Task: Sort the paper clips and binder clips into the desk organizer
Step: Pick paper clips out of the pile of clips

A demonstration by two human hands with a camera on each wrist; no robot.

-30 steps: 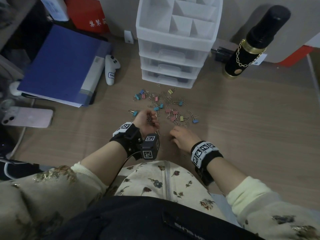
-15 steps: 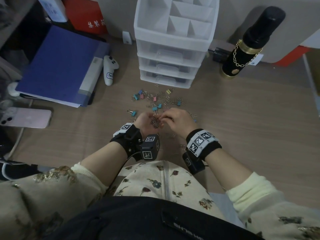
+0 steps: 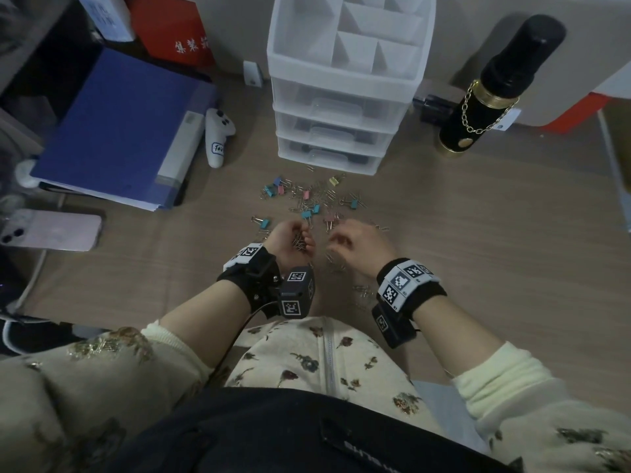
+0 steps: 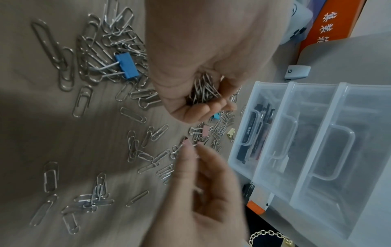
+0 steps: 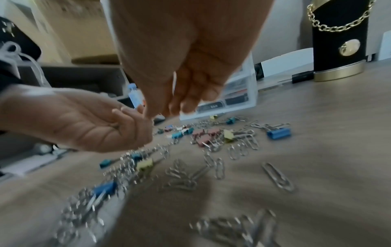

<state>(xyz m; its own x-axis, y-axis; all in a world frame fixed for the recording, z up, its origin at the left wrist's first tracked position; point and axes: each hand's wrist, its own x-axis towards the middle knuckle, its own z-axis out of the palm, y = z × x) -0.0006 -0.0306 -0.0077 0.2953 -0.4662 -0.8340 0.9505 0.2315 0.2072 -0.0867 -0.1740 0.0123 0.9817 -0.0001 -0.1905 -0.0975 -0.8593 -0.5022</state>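
A: Left hand point(image 3: 290, 242) is cupped palm-up, fingers curled round a bunch of paper clips point(image 4: 203, 91), raised just off the tabletop point(image 3: 478, 268) near its front-middle. Right hand point(image 3: 358, 247) sits beside it, fingers loosely curled; can't tell if it's pinching a clip, too blurred.

B: Rest of the pile?

A: Loose paper clips point(image 4: 135, 150) are spread from the front edge toward the desk organizer point(image 3: 348, 90) at the back edge. Coloured binder clips point(image 3: 309, 213) are mixed in, mostly on the organizer side. Top compartments look empty, as far as they show.

B: Handling?

A: My read: paper clips are light, thin, springy wire. They lie flat, so slide or pinch by the long loop, and they tangle, so expect several to come up together. Keep the cupped palm level or they spill. Binder clips are stiffer and blockier: grab the coloured body, not the wire handles, which flip.
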